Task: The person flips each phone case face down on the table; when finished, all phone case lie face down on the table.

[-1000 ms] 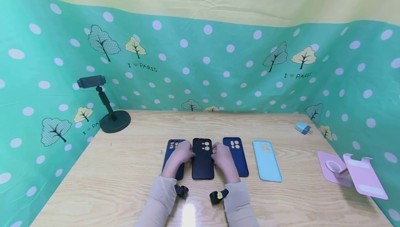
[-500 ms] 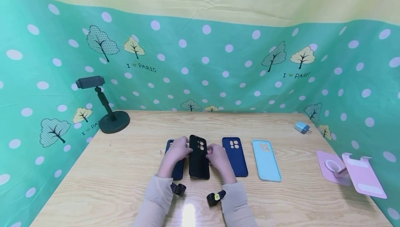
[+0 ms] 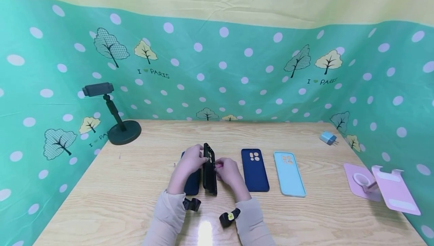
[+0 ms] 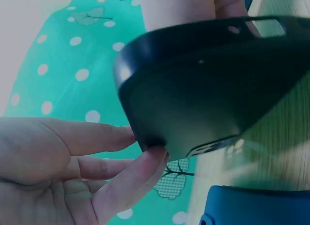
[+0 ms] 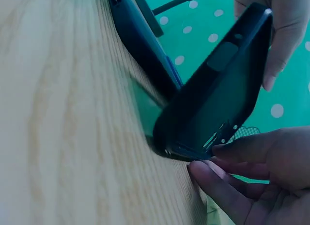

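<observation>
A black phone case (image 3: 209,174) stands tipped up on its long edge near the middle of the table. My left hand (image 3: 190,160) pinches it on the left side; in the left wrist view, thumb and fingers of that hand (image 4: 72,172) grip its rim. From the other side my right hand (image 3: 228,171) holds it, and in the right wrist view the thumb and fingers (image 5: 256,172) pinch its edge near the camera cutout. A dark blue phone case (image 3: 192,184) lies flat on the left, partly hidden under the left hand and forearm.
Right of the hands lie a navy phone case (image 3: 255,172) and a light blue one (image 3: 290,176). A blue charger plug (image 3: 328,138) sits at the back right, a pink phone stand (image 3: 395,193) at the right. At the back left stands a black phone stand (image 3: 123,132).
The black case has gone from lying flat to tipped up on its edge, its right side lifted. Both hands have shifted slightly left with it.
</observation>
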Available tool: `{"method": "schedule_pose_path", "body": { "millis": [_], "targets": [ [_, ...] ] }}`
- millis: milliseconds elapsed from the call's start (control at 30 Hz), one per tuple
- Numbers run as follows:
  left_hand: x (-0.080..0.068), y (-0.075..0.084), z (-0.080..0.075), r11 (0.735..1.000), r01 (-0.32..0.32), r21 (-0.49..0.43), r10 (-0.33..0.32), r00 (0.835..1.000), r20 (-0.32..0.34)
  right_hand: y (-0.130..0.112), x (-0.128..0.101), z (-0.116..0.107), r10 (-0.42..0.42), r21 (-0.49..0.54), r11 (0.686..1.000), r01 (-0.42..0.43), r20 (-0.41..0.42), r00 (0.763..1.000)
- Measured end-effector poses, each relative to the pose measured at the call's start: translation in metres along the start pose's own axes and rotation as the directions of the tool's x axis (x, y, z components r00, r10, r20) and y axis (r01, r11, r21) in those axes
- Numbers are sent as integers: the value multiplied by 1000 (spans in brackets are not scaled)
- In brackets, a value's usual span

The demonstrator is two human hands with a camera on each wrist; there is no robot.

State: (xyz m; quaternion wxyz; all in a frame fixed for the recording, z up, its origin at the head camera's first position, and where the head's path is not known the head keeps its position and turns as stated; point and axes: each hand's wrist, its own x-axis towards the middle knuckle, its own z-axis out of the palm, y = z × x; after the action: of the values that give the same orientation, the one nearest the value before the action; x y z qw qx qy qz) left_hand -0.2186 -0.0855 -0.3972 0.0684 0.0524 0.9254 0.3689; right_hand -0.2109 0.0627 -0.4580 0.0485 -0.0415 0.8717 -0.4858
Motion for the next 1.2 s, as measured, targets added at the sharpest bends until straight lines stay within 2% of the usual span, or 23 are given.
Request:
{"method": "schedule_pose_path", "body": {
  "millis": [100,233,500,767,900,967,1100,1200],
  "targets": [
    [-1,3,0,1000,-6,-15,6,1000,5,0,1,0,29,91,995,-33,41,999],
    [-1,4,1,999,-13,-44,13,1000,11,3,2,-3,45,151,987,-56,74,996],
    [1,5,6,990,-13,-138,18,999,33,0,1,-20,68,317,944,-86,70,995],
    [2,4,10,976,-30,-215,46,996,70,-12,-1,-30,27,349,936,-54,83,996],
    [5,0,13,984,-36,-175,54,993,103,-14,-2,-31,26,335,941,-53,84,996],
    [6,-2,15,992,-40,-120,54,991,119,-15,-2,-31,34,321,945,-59,82,996],
    [9,-8,20,1000,-24,-18,27,987,157,-15,-2,-34,65,287,954,-83,72,995],
    [11,-11,23,1000,-9,24,5,984,179,-13,-3,-38,89,263,960,-100,55,995]
  ]
}}
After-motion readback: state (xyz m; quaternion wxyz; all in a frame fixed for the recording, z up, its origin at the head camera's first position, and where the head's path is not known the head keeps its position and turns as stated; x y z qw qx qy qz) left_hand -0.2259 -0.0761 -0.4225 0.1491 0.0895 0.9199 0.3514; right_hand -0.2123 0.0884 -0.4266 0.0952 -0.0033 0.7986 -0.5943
